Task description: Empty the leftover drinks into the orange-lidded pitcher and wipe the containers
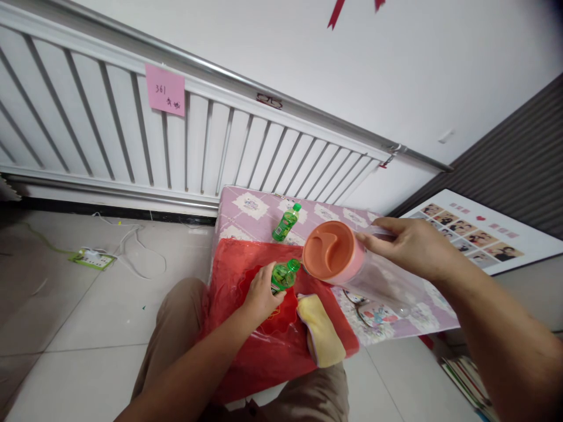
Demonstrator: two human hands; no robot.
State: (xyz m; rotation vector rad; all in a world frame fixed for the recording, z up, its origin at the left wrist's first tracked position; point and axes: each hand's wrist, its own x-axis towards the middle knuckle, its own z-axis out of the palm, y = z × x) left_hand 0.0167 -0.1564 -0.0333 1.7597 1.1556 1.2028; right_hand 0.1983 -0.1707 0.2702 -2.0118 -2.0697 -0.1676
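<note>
My left hand (259,293) is wrapped round a small green plastic bottle (282,278) and holds it over the red tray (275,313). Gripped in my right hand (402,246) is a clear plastic jug (382,281) with an orange lid (329,251). The jug lies tilted nearly sideways, its lid end close beside the top of the bottle; whether they touch I cannot tell. Behind them, a second green bottle (285,223) stands capped on the table. A folded yellow cloth (323,334) rests on the red sheet (229,363) to the right of the tray.
The table (240,205) has a purple patterned cover and stands against a white radiator (250,152). A pink note (165,89) hangs there. On the floor at left lie a power strip (92,258) and white cable. A photo board (488,234) leans at right, near books (468,381).
</note>
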